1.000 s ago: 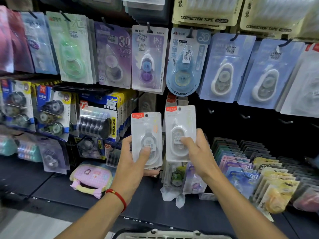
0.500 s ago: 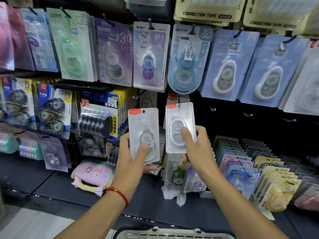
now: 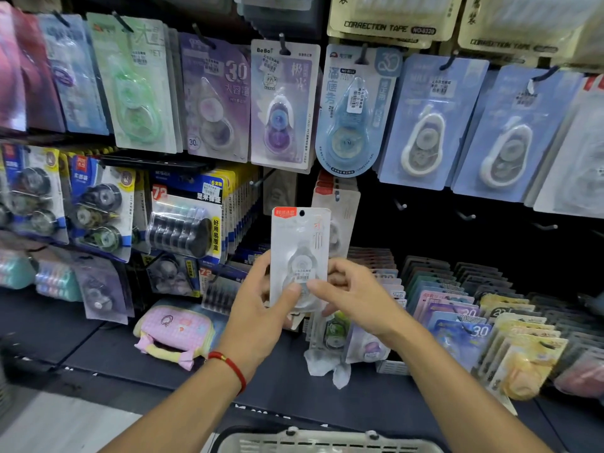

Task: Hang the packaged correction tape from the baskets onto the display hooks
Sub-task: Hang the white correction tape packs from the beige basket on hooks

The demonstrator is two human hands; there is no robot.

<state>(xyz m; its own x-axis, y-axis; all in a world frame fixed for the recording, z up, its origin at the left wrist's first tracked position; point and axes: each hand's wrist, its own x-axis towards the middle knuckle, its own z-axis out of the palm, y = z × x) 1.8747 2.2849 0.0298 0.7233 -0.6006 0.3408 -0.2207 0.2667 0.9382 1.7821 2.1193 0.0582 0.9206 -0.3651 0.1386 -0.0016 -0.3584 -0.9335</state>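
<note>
Both hands meet at the middle of the view around one white correction tape package (image 3: 299, 256), held upright in front of the display wall. The left hand (image 3: 261, 308), with a red cord bracelet (image 3: 230, 367) at the wrist, grips the package's lower left edge, its thumb pressed on the front near the barcode label. The right hand (image 3: 353, 295) pinches the lower right edge, thumb on the front and fingers curled behind. The package's hang hole at the top, beside a red corner tab, sits free of any hook. Just behind it and to the right hangs a row of similar white packages (image 3: 340, 207). Above hang larger blister cards, among them a purple card (image 3: 284, 106) and a blue card (image 3: 354, 109). Bare hooks (image 3: 400, 204) jut from the dark panel to the right. A pale basket (image 3: 327, 441) shows at the bottom edge, below the dark shelf (image 3: 130, 354).
</note>
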